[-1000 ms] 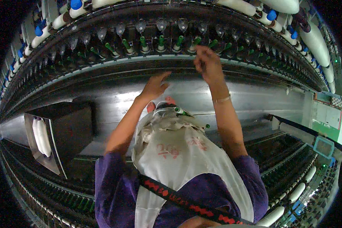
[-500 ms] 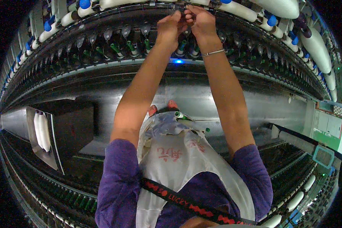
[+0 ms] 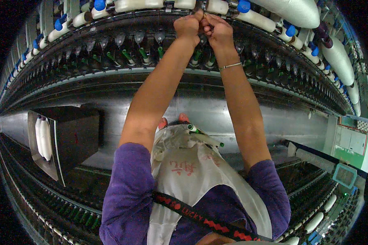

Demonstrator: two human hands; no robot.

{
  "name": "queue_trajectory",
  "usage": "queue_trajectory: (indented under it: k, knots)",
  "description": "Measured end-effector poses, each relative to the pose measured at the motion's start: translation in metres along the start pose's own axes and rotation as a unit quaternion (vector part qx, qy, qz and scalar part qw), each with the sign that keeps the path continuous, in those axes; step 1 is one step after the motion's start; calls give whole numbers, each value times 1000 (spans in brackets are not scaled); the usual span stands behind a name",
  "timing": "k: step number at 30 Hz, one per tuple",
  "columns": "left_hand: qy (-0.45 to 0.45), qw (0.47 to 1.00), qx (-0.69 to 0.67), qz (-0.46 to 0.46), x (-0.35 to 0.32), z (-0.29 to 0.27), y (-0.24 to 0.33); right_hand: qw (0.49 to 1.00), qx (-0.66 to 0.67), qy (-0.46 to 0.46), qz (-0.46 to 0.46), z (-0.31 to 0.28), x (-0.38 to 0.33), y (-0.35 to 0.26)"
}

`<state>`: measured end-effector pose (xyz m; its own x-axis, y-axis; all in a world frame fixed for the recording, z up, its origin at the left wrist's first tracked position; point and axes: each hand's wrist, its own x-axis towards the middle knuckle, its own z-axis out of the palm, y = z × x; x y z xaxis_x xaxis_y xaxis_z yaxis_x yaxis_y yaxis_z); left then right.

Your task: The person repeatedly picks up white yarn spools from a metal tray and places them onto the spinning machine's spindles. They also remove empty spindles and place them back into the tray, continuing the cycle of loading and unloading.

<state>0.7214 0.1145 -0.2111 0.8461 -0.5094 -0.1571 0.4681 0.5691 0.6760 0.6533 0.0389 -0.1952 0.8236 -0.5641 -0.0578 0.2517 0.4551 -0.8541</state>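
Both arms reach forward to a spinning frame, and my hands meet just below its row of white rollers (image 3: pixel 255 21). My left hand (image 3: pixel 187 27) is closed, its thumb and forefinger pinched at the rollers' lower edge. Right beside it my right hand (image 3: pixel 218 31) is closed too, fingers curled and fingertips almost touching the left ones. Whatever lies between the fingertips is too small to make out. Under my hands runs a row of green-topped spindle bobbins (image 3: pixel 144 54), partly covered by my wrists.
Large white roving bobbins (image 3: pixel 340 59) hang at the upper right. Blue knobs (image 3: pixel 243 5) stick out along the rollers. On the left stands a dark box (image 3: pixel 79 132) with white bobbins in its open side. Green-and-white tubes (image 3: pixel 204 138) rest in my pale apron (image 3: pixel 184 163). Another machine runs behind me.
My hands stay together and have come slightly lower in view, with the fingertips still pinched. The blue light on the rail no longer shows. The whole view has shifted a little.
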Motion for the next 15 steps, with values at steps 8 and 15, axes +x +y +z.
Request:
queue_trajectory:
  k: [8,15]
  knots:
    - [-2,999,53,-5,-30,-4,5,982,-170,15,-75,-12,-61,8]
    - [-34,898,436,-41,-97,-97,-72,969,-201,106,98,-66,-163,33]
